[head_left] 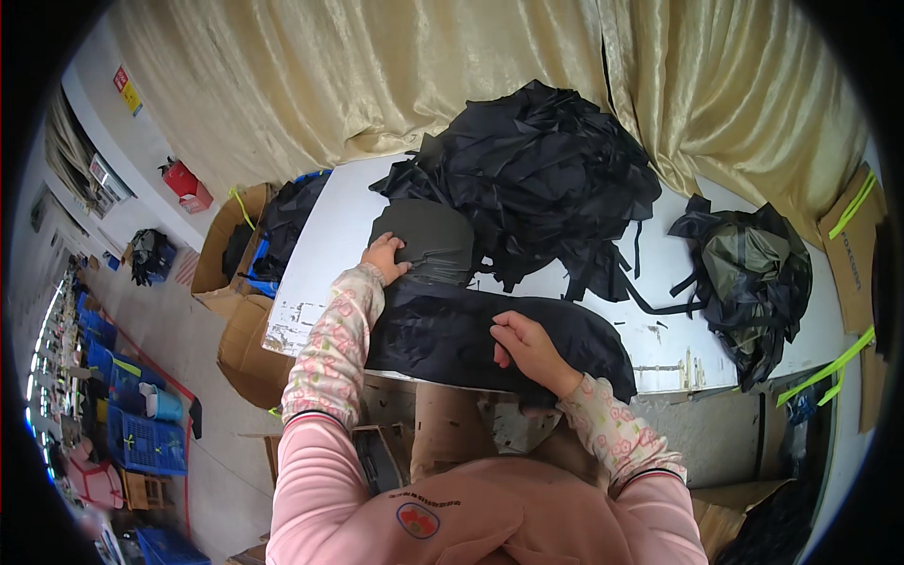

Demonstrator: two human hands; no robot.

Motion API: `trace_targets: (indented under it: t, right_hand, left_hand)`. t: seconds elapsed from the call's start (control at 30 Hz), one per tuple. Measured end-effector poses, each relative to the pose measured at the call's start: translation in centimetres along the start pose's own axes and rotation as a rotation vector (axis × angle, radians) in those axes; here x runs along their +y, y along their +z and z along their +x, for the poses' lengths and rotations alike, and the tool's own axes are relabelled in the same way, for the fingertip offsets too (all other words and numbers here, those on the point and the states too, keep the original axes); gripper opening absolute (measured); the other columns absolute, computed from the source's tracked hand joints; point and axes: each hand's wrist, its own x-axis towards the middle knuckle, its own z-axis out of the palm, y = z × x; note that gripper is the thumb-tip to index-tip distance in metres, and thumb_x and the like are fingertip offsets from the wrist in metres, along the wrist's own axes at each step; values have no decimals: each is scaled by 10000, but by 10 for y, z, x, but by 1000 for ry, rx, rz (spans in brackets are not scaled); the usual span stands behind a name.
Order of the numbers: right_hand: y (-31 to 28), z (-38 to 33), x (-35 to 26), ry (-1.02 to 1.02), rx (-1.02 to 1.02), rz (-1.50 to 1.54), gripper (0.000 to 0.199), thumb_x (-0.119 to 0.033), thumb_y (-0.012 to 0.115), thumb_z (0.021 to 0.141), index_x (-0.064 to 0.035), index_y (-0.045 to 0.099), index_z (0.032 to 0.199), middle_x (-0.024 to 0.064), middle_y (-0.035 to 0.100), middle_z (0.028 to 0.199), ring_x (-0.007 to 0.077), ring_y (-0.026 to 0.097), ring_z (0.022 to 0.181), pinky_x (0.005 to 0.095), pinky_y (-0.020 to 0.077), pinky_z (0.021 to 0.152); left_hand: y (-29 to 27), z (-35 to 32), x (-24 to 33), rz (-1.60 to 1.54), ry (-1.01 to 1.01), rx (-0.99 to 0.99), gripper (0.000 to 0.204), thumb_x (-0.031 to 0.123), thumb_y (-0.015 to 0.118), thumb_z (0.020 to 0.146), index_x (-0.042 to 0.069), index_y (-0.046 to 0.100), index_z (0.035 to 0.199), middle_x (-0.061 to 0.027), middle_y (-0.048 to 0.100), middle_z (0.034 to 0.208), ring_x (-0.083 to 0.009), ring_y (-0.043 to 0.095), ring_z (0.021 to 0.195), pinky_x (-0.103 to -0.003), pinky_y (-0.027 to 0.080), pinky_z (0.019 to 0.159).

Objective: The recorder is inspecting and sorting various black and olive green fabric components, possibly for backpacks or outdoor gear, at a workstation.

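A stack of dark grey flat sheets (426, 231) with rounded corners lies on the white table, its front edge fanned into layers. My left hand (384, 258) rests on the left side of this stack with its fingers apart. In front of the stack stretches a long black fabric piece (433, 330), rounded at its right end, along the near table edge. Over the middle of that piece is my right hand (532, 350), its fingers curled together; whether they pinch anything is hidden. Patterned sleeve covers reach both wrists.
A large heap of black fabric (546, 160) stands behind the stack, with straps trailing right. Farther right sits a black and olive bundle (753, 273). Cardboard boxes (252, 348) and a blue crate (268, 268) stand left of the white table (315, 245). Gold curtains (377, 66) hang behind.
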Motion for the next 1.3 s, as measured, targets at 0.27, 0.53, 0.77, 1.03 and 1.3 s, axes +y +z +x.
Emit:
trace_targets:
  t: [0.27,0.53,0.77,1.03,1.3]
  right_hand:
    - [13,18,-20,-460,258,-257,110,-108,571,919,3,567,920,24,601,704,71,546,625,217,431,582]
    - [32,20,-37,-603,420,-530,84,-81,650,809,-39,588,772,70,577,628,205,554,558,314,416,608]
    - [23,11,-30,-381,284,-148,121,-63,631,843,8,579,761,3,548,602,44,459,539,219,359,485]
    - [15,5,-38,-221,211,-63,208,-95,630,855,3,606,1036,68,648,842,123,611,708,268,484,643]
    - [-52,-39,-102,-143,-317,306,487,-60,649,845,-36,460,1293,56,576,1178,140,563,1054,289,478,894]
  left_hand:
    - [-34,-112,105,-1466,199,217,409,-85,487,813,28,497,1205,-69,617,1171,-89,558,868,-201,433,724]
    - [0,-160,135,-1793,266,67,397,-83,507,866,21,477,1249,-47,543,1179,-134,516,1075,-267,400,950]
    - [-13,-168,139,-1289,476,212,433,-34,488,903,-44,434,1332,-74,536,1262,-137,483,1164,-265,341,1018]
    - [-26,-174,159,-1032,640,257,597,-156,377,732,9,513,1289,-161,574,1231,-257,546,1165,-303,366,1011]
    - [-79,-167,135,-199,799,581,644,-126,470,645,51,566,1256,-164,581,1240,-327,496,1233,-468,305,1079]
